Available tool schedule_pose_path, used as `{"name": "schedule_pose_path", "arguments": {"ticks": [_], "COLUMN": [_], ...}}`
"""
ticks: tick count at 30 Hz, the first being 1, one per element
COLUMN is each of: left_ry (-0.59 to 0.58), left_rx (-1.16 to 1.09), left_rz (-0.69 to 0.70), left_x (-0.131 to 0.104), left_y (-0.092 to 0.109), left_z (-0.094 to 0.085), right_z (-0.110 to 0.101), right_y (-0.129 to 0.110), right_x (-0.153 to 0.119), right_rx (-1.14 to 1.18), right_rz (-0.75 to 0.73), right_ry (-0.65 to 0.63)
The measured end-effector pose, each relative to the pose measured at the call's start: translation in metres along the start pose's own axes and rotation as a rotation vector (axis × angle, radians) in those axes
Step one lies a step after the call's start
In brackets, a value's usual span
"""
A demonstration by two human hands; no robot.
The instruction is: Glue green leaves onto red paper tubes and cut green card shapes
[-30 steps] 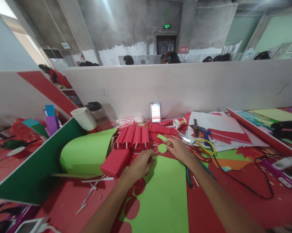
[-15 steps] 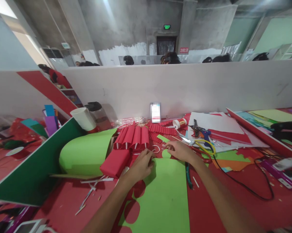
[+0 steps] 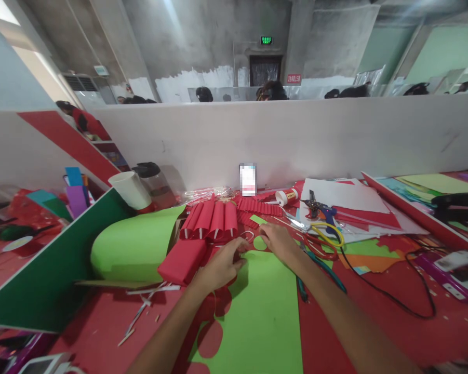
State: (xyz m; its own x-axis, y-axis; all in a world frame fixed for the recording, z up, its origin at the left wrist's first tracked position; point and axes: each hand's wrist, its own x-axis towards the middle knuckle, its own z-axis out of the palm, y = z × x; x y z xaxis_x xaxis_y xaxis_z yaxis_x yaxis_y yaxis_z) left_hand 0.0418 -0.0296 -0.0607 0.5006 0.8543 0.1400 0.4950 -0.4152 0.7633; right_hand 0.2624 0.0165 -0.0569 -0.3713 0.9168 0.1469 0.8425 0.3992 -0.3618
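My right hand (image 3: pixel 277 241) has its fingers closed at the right edge of a small green paper disc (image 3: pixel 259 243), just above the top edge of a large green paper sheet (image 3: pixel 267 311). My left hand (image 3: pixel 226 262) is curled near the sheet's upper left corner, thumb and fingertips drawn in; anything between them is hidden. Round gaps along the sheet's left side let the red tabletop show through. A short light-green paper strip (image 3: pixel 258 219) lies beyond the right hand. A thin white loop (image 3: pixel 250 236) rests between the hands.
To the left are a red box (image 3: pixel 182 261), pleated red paper (image 3: pixel 210 221) and a curved green sheet (image 3: pixel 132 249). To the right lie yellow-handled scissors (image 3: pixel 327 235), teal-handled pliers (image 3: pixel 302 288), a glue gun (image 3: pixel 327 212) and a black cable (image 3: pixel 393 306). A phone (image 3: pixel 248 179) stands at the partition.
The right hand and the green disc have shifted slightly left, toward the left hand. More of the teal handles shows beside the right forearm. The view has moved a little.
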Motion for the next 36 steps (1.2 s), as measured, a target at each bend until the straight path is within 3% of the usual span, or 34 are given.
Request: {"name": "schedule_pose_path", "arguments": {"ticks": [6,14,22,29,36], "left_ry": [-0.037,-0.158,-0.111,-0.160,-0.077], "left_rx": [-0.034,0.120,0.340,0.345,0.323], "left_rz": [-0.098,0.064,0.091,0.089,0.037], "left_x": [-0.001,-0.003,-0.005,-0.004,-0.005], "left_y": [-0.002,0.012,-0.001,0.001,-0.001], "left_z": [-0.005,-0.002,0.007,0.004,0.006], "right_z": [-0.018,-0.039,-0.065,-0.065,-0.063], "right_y": [0.008,0.020,0.022,0.020,0.020], "right_x": [-0.008,-0.023,-0.047,-0.057,-0.059], "right_rx": [0.021,-0.080,-0.203,-0.316,-0.346], "right_rz": [-0.036,0.036,0.192,0.296,0.368], "right_ry": [-0.007,-0.023,-0.112,-0.254,-0.282]}}
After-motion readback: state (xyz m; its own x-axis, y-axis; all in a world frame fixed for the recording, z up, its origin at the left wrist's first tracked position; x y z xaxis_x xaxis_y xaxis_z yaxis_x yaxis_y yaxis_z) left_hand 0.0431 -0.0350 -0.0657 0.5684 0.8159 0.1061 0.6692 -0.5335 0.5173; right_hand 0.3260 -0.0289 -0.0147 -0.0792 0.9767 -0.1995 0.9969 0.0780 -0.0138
